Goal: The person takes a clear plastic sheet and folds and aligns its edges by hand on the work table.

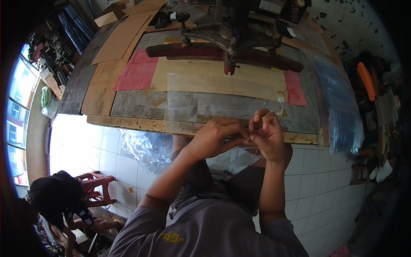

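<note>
Both my hands meet over the front edge of the worktable (141, 124). My left hand (218, 135) has its fingers pinched together on a clear plastic sheet (182, 103), which lies partly on the table and reaches over its edge. Beside it, my right hand (269, 135) is raised with its fingers curled, thumb and fingertips near the left fingertips; whatever it may hold is too small to make out. Behind the hands, a yellow strip (214, 79) with pink ends lies under a dark red press bar (192, 50).
A stack of clear plastic sheets (340, 103) hangs over the table's right side. Cardboard sheets (124, 40) lie at the back left. Crumpled plastic (147, 147) is below the front edge. Another person (58, 197) is at the lower left by a red stool (96, 186).
</note>
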### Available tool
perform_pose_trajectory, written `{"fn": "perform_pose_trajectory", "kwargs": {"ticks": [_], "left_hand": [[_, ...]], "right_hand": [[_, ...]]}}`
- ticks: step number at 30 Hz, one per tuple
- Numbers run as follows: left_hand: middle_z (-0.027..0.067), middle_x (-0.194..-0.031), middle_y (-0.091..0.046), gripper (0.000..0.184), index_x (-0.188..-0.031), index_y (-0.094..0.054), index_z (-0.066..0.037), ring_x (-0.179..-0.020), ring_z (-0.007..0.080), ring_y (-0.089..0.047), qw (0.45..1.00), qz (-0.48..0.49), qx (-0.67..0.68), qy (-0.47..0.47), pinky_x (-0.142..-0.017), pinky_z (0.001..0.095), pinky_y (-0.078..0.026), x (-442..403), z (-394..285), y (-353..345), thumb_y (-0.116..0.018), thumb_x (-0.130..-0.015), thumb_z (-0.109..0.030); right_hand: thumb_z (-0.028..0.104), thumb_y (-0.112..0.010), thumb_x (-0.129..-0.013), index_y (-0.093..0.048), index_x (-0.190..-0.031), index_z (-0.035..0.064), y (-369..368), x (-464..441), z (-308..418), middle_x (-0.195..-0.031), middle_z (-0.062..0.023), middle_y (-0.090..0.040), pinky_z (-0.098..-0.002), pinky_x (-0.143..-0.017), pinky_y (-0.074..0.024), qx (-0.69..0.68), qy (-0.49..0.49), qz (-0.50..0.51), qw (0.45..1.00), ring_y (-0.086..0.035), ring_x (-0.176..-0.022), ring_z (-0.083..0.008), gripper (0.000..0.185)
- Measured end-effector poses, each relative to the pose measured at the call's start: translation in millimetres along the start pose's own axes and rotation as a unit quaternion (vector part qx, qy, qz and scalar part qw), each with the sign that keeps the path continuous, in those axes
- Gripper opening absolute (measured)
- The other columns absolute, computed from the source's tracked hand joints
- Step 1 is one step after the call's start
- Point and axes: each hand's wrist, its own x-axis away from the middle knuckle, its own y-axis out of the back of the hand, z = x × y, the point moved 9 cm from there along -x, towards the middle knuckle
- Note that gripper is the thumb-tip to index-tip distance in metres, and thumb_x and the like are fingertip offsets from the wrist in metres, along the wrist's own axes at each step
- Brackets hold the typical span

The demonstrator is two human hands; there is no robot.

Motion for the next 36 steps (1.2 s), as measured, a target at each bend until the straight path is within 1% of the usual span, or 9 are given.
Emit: {"fn": "perform_pose_trajectory", "kwargs": {"ticks": [5,14,23,29,36], "left_hand": [[0.0058,-0.091,-0.068,0.019,-0.097,-0.069,-0.009,-0.083,0.0303,-0.068,1.000,0.001,0.000,-0.011,-0.072,0.0424,-0.054,-0.4,-1.7,0.0,-0.079,-0.083,-0.015],[0.0066,-0.089,-0.068,0.015,-0.094,-0.070,-0.008,-0.083,0.0306,-0.068,1.000,0.001,0.000,-0.004,-0.073,0.0426,-0.054,1.2,0.8,-0.4,-0.078,-0.083,-0.013],[0.0071,-0.087,-0.068,0.015,-0.091,-0.068,-0.007,-0.082,0.0308,-0.068,1.000,-0.008,0.010,-0.013,-0.072,0.0422,-0.054,2.4,-0.1,1.6,-0.079,-0.081,-0.010],[0.0087,-0.088,-0.069,0.019,-0.091,-0.069,-0.006,-0.080,0.0320,-0.069,0.999,-0.015,0.001,0.033,-0.071,0.0427,-0.054,5.3,7.6,0.8,-0.082,-0.080,-0.013],[0.0090,-0.086,-0.070,0.019,-0.092,-0.070,-0.007,-0.079,0.0318,-0.070,1.000,-0.021,0.002,0.002,-0.069,0.0425,-0.054,1.6,0.3,3.2,-0.083,-0.080,-0.014]], "right_hand": [[-0.024,-0.056,-0.078,-0.040,-0.096,0.0115,-0.3,-0.6,0.6,-0.118,-0.0061,-0.043,-0.0288,-0.087,-0.0549,0.008,0.000,0.003,1.000,-0.058,-0.104,-0.0155,0.043],[-0.023,-0.056,-0.080,-0.040,-0.096,0.0110,-3.2,-1.4,0.8,-0.117,-0.0068,-0.044,-0.0301,-0.083,-0.0570,0.003,-0.005,0.007,1.000,-0.059,-0.103,-0.0160,0.041],[-0.024,-0.055,-0.079,-0.041,-0.095,0.0111,-0.8,-0.8,-1.0,-0.117,-0.0069,-0.045,-0.0281,-0.078,-0.0559,0.005,-0.012,-0.002,1.000,-0.059,-0.103,-0.0158,0.041],[-0.023,-0.056,-0.079,-0.041,-0.095,0.0111,-0.1,-0.1,-1.7,-0.117,-0.0065,-0.044,-0.0281,-0.080,-0.0555,0.000,-0.013,-0.005,1.000,-0.059,-0.103,-0.0158,0.041],[-0.023,-0.056,-0.079,-0.041,-0.095,0.0111,-0.9,-0.4,-0.5,-0.118,-0.0064,-0.044,-0.0289,-0.084,-0.0551,0.014,-0.004,0.004,1.000,-0.059,-0.103,-0.0155,0.041]]}}
